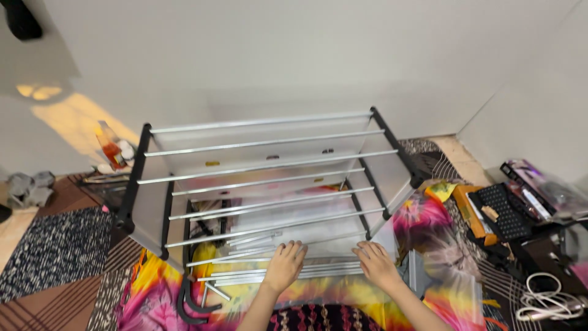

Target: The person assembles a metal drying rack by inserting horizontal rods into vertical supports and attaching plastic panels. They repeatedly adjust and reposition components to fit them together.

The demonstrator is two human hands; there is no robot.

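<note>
1. Rack frame (263, 178): black side rails, silver cross rods, translucent panels; stands on the floor against the white wall, directly ahead of both hands.
2. Floral cloth (429, 276): bright pink-yellow, spread under the rack and hands.
3. Loose silver rods (245, 273): lying below the frame, just left of the hands.
4. Black keyboard (503, 211): right side, well apart.
5. Left hand (284, 265): flat, fingers together, pressing the lower panel.
6. Right hand (376, 263): flat, fingers slightly spread, same panel.

Silver-barred rack (263, 160) with black ends; floral pink-yellow cloth (429, 214).
</note>
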